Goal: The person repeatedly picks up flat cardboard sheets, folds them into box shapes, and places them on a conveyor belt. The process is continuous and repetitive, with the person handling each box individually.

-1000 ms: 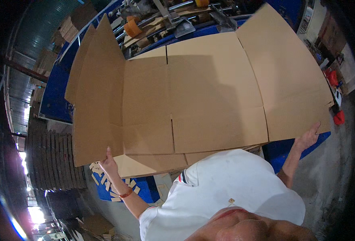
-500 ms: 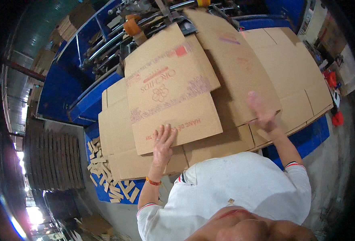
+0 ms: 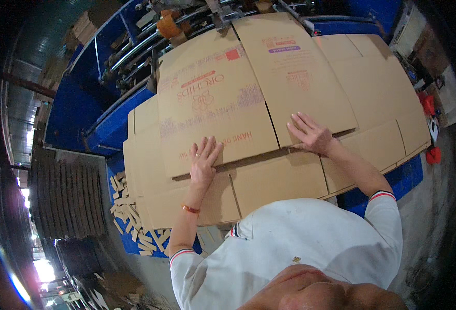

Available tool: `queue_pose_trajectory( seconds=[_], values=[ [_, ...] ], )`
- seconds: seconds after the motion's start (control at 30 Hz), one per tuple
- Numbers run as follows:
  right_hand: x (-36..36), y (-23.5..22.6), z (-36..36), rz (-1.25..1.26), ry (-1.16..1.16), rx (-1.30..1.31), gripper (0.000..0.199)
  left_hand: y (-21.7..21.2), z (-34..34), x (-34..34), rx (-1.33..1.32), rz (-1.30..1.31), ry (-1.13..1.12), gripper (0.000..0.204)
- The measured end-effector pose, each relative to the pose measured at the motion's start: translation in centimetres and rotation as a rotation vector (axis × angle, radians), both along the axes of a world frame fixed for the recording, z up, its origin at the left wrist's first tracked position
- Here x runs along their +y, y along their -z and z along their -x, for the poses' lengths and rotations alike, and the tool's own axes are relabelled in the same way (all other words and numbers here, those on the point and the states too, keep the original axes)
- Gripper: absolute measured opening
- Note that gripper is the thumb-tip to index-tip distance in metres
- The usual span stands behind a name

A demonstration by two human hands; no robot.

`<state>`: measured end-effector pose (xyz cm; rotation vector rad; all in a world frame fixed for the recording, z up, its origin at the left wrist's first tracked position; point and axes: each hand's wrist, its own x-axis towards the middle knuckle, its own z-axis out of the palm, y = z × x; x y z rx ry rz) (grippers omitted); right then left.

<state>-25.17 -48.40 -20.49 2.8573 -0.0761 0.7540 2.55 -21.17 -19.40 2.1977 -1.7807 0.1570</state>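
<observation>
A flat printed cardboard sheet [image 3: 248, 98] lies on top of a stack of plain cardboard sheets [image 3: 285, 181] on a blue machine table. My left hand [image 3: 203, 161] rests flat, fingers spread, on the near edge of the printed sheet. Farther right, my right hand [image 3: 311, 134] presses palm down on the same sheet's near edge. Neither hand grips anything. The sheet's far end reaches the rollers of the blue machine [image 3: 135, 46].
Small cardboard offcuts [image 3: 130, 227] lie scattered at the left below the stack. A dark pallet pile [image 3: 68, 201] stands at far left. Red items [image 3: 429, 129] sit by the table's right end. The blue table edge [image 3: 393, 181] borders the concrete floor.
A second ago I held a large plain sheet upright by its lower edges. It has been laid down, and both hands have moved onto the printed sheet's near edge and slid forward.
</observation>
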Motion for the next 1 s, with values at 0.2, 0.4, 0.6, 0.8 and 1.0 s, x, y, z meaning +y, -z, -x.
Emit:
queue_pose_trajectory(
  seconds=[0.2,0.4,0.6,0.8,1.0],
  values=[
    [-8.8,1.0,-7.2,-0.058,0.038,-0.083,0.064,0.8,-6.9,-7.6,-0.137,0.050,-0.045,0.073],
    [-15.2,-0.5,-14.6,-0.038,0.366,-0.203,0.070,-0.5,-13.6,-13.9,-0.332,0.006,-0.421,0.061],
    [-16.5,1.9,-14.4,-0.167,0.473,-0.385,0.061,2.7,-22.6,-6.0,-0.329,0.189,-1.012,0.055],
    [-16.3,1.6,-14.8,-0.195,0.516,-0.239,0.051,3.2,-33.4,1.9,-0.015,0.115,-1.245,0.045],
    [-16.8,1.7,-14.6,-0.179,0.511,-0.229,0.044,2.3,-37.1,4.2,0.121,0.278,-1.203,0.051]
  ],
)
